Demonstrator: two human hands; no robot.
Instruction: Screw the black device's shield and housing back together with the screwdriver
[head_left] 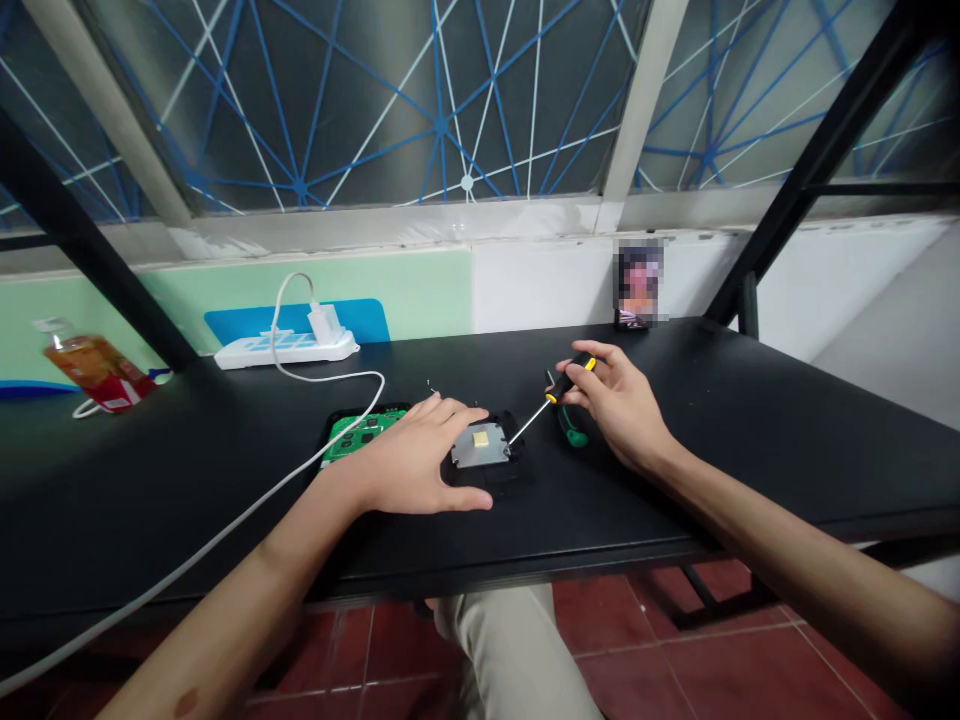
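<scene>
My right hand [619, 400] is closed round the black and yellow handle of a screwdriver [574, 378]. The screwdriver's tip touches the right edge of a metal plate [469, 455] set in a black casing [517, 470]. A small cream-coloured pad [481, 439] lies on the plate. My left hand [412, 455] grips the casing from the left, its thumb along the near side and its index finger along the far side. Beyond the left hand lies a green circuit board [360, 437] in a black frame, partly hidden by that hand.
A green-handled tool [574, 437] rests beneath my right hand. At the back stand a white power strip [289, 348] with a charger [325, 325] and a phone-like screen [637, 285]. A white cable [247, 520] crosses the left side. A drink bottle [97, 370] is far left.
</scene>
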